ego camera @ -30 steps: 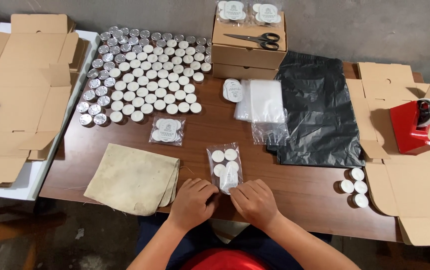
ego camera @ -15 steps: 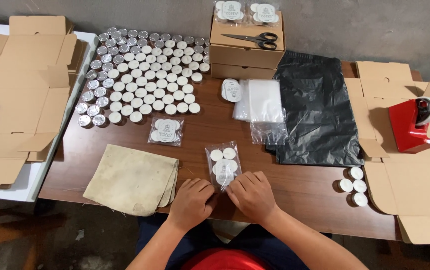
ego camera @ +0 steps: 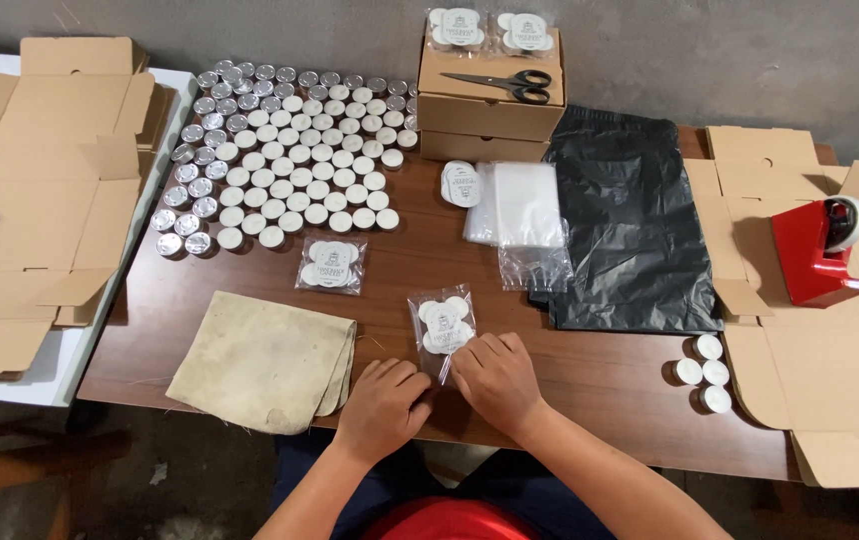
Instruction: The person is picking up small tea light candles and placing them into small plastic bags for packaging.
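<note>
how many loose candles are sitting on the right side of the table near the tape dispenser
4. The loose candles cluster at the table's right edge, beside the flat cardboard box, in front of the red tape dispenser. None look hidden.

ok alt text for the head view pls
Two bare hands, left hand and right hand, pinch a clear bag of white tealights on a brown table. Rows of tealights and a tan cloth lie left.

One head-worn camera looks steeply down and forward from above the seated person, taking in the whole brown tabletop [ego camera: 250, 275] from near edge to far wall, with both forearms entering at the bottom, fairly close.
</note>
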